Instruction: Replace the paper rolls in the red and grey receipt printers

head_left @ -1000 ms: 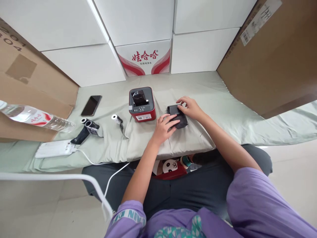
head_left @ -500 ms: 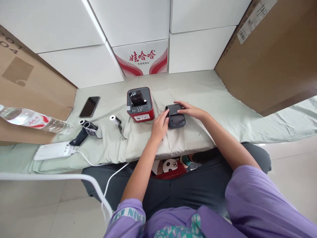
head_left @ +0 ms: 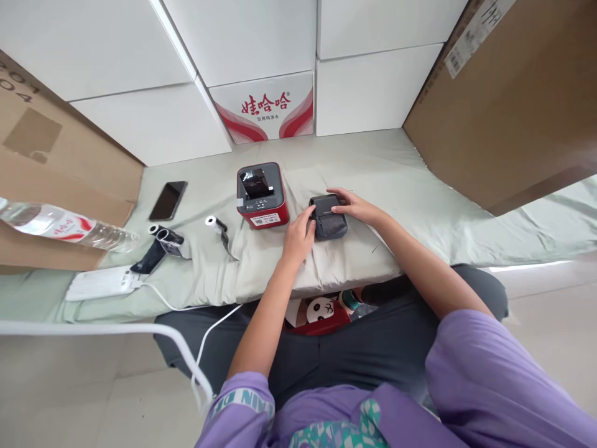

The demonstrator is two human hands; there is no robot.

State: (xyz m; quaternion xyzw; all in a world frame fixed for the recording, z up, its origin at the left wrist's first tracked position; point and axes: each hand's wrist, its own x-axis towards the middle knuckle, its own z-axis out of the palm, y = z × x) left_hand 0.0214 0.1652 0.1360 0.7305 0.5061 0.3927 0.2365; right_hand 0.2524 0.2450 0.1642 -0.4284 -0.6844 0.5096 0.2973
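A small dark portable printer [head_left: 329, 225] lies on the cloth-covered surface between my two hands. My left hand [head_left: 298, 235] is against its left side, with the fingertips at the upper left edge and the thumb low on the side. From the right, my right hand [head_left: 351, 206] grips it, the thumb on its top face and the fingers bent round the far right corner. Left of my hands stands a red and black box-shaped printer [head_left: 262, 210] with a glossy black piece on top. A small paper roll [head_left: 215, 223] with a dark loose strip lies further left.
A phone [head_left: 168, 200], dark rolls [head_left: 163, 241] and a white power bank [head_left: 100, 283] with a cable lie at the left. A water bottle [head_left: 65, 225] is at the far left. White boxes [head_left: 377, 93] line the back; a cardboard box [head_left: 517, 106] stands right.
The view has shifted very slightly. Both hands stay on the portable printer, with hardly any movement of the fingers.
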